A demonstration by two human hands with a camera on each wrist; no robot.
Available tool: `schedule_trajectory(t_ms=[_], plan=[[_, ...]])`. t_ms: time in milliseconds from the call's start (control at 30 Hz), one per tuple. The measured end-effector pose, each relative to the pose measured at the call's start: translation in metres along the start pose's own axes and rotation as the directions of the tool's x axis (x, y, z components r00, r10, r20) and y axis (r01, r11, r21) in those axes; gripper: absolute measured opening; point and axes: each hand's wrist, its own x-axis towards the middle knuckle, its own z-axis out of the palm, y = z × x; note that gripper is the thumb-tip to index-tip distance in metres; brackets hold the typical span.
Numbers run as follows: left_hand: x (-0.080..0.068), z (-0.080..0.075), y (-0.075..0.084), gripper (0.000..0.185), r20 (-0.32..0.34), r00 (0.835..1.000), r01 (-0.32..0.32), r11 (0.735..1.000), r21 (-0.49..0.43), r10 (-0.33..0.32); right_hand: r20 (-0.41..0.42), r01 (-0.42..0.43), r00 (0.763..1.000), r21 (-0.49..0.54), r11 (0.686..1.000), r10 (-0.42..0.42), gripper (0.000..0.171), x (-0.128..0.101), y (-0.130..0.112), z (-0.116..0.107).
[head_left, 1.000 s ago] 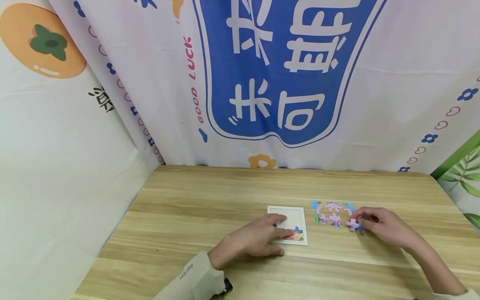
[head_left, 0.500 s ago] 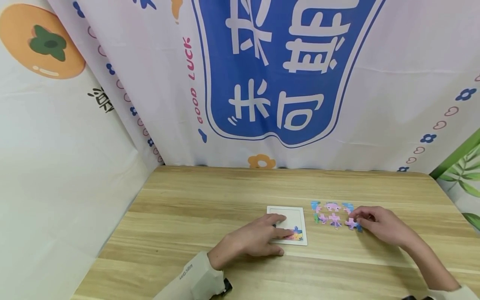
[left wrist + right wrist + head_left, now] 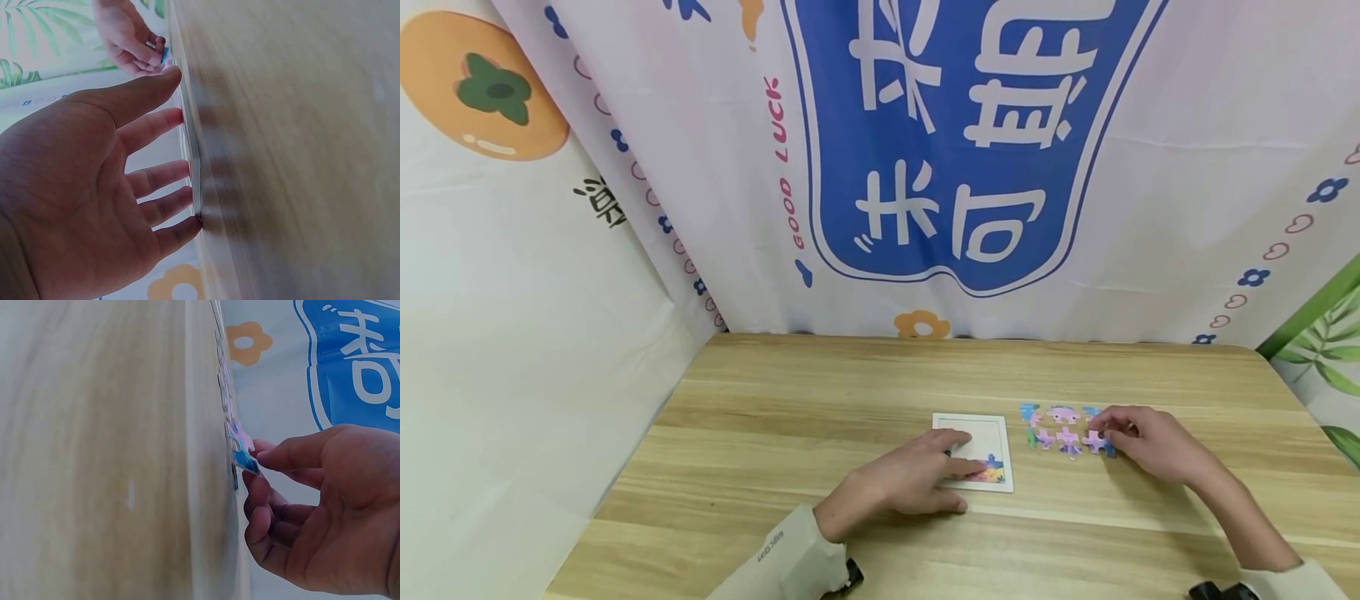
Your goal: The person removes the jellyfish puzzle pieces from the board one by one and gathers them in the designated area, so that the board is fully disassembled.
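My left hand [image 3: 913,475] rests on a white puzzle tray [image 3: 988,433], fingers spread across it. Fitted pieces [image 3: 996,472] in yellow and blue show along the tray's near edge, partly covered by the fingers. In the left wrist view, the fingertips and thumb of that hand [image 3: 94,181] touch the thin tray [image 3: 196,169]. Right of the tray, my right hand [image 3: 1157,446] pinches a pink and blue puzzle piece [image 3: 1097,442] between thumb and fingers. The right wrist view shows this piece [image 3: 245,457] tilted at the tabletop, beside the other loose pieces.
Several loose puzzle pieces [image 3: 1067,440], pink, blue and green, lie in two rough rows between the tray and my right hand. The wooden table [image 3: 820,392] ends at a printed cloth [image 3: 865,308] behind. Another white cloth [image 3: 535,333] hangs at the left.
My right hand has moved slightly left and away from me, carrying the pinched piece closer to the other loose pieces. My left hand stays on the tray.
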Motion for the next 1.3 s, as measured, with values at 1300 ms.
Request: schedule_trajectory(t_ms=[1300], plan=[[0.0011,0.0029,-0.0014,0.059,-0.011,1.000,-0.005,1.000,0.021,0.006,-0.023,0.013,1.000,0.009,1.000,-0.013,0.027,-0.0026,0.0011,0.0042]])
